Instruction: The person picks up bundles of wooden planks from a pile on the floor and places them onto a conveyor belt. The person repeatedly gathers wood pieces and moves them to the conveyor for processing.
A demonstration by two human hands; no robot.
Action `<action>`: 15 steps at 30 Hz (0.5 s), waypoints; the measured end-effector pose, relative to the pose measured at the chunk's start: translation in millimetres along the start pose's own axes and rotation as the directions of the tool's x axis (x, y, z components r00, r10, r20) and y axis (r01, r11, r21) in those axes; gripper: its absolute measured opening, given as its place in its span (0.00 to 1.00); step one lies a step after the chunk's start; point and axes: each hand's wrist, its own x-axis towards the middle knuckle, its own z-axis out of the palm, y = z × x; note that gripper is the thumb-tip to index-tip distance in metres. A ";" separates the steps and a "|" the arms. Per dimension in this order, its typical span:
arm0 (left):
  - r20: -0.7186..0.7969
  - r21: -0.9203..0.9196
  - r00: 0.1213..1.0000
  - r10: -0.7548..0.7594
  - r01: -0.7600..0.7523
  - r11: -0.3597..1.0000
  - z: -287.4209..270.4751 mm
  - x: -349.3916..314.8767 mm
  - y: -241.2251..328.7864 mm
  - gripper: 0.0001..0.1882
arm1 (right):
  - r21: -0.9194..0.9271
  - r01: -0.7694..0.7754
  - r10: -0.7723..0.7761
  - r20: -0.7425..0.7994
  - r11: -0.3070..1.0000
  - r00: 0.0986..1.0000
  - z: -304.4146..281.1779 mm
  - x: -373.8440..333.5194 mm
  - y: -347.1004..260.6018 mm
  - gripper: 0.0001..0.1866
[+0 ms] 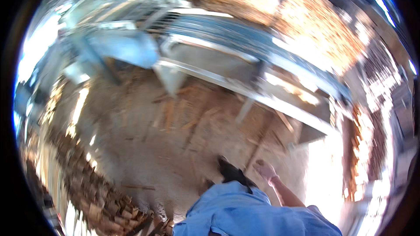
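closest to the camera, wears a blue shirt [262, 218], spread in folds along the bottom edge at half past five. just past its hem, between five and six o'clock, shows a dark shoe [228, 169] on the grey-brown floor [140, 153]. between four and five o'clock, holds out the right hand [265, 169] low above the floor, well apart from the counter, with a pinkish band [273, 179] at the wrist. seems to curl the fingers of that hand, but cannot tell through the blur how wide or narrow, or whether around anything. cannot tell the state of the left hand, out of view.

nearest that hand, toward three o'clock, finds a pale wood strip [285, 121], slanting beneath the long metal counter [227, 30]. sees this counter reach from twelve to three o'clock, with a ribbed blue-grey top and pale metal edges. at ten o'clock, by its near end, meets a smooth blue panel [131, 49]. near nine o'clock, makes out loose wood pieces [169, 113] scattered on the floor. between seven and eight o'clock, looks onto many stacked wood blocks [98, 203]. toward two o'clock, behind the counter, faces an orange-tan heap [315, 24], too smeared to identify. at four o'clock, catches a glaring white patch of light [323, 170].
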 end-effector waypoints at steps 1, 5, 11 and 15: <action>0.016 0.023 0.999 0.028 -0.028 0.999 -10.8 21.1 -0.6 0.31 | 0.047 -0.128 0.132 -0.095 0.991 0.987 -6.0 -33.9 10.5 0.28; 0.139 0.103 0.974 0.179 -0.194 0.976 -32.9 86.1 25.4 0.29 | 0.188 -0.586 0.615 -0.240 0.788 0.751 -0.1 -184.8 72.8 0.27; 0.315 0.125 0.896 0.313 -0.366 0.922 -26.1 145.3 101.2 0.28 | 0.471 -0.788 0.910 -0.084 0.396 0.407 138.6 -333.2 197.9 0.28; 0.528 0.272 0.770 0.359 -0.554 0.787 13.1 139.7 148.8 0.26 | 0.579 -0.656 0.819 -0.037 0.484 0.572 161.3 -354.3 147.4 0.26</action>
